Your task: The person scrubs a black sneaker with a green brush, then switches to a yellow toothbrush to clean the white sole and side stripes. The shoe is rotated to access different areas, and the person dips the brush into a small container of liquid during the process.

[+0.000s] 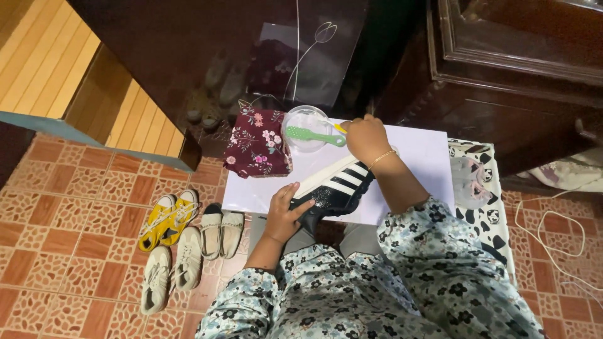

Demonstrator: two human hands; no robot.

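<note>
While the scene is read from left to right, every place is given relative to the white table top (421, 157).

- Well to the left of the table top, on the patterned tile floor (75, 207), a pair of yellow sneakers (168, 220) is seen, with a pair of off-white sneakers (171, 270) laid below it.
- Just beside the table top's left edge, a pair of cream flat shoes (221, 231) is set on the tiles.
- On the table top's far left corner, a folded maroon cloth with a flower print (257, 150) is laid.
- At the near edge of the table top, the left hand (284, 213) is placed on the heel end of a black shoe with white stripes (336, 188); its fingers are curled and pressed on the shoe, the forefinger stretched along it.
- The black shoe is laid slantwise across the near middle of the table top, its toe pointed toward the far right.
- At the far edge of the table top, a clear round bowl (308, 129) is stood, and a green brush (312, 135) is rested across it.
- Just right of the bowl, the right hand (365, 139) is held over the table top with its fingers closed together on the brush's handle end, where a yellow tip shows; a gold bracelet is worn at the wrist.
- Against the table top's right edge, a black-and-white patterned cloth (487, 213) is spread.
</note>
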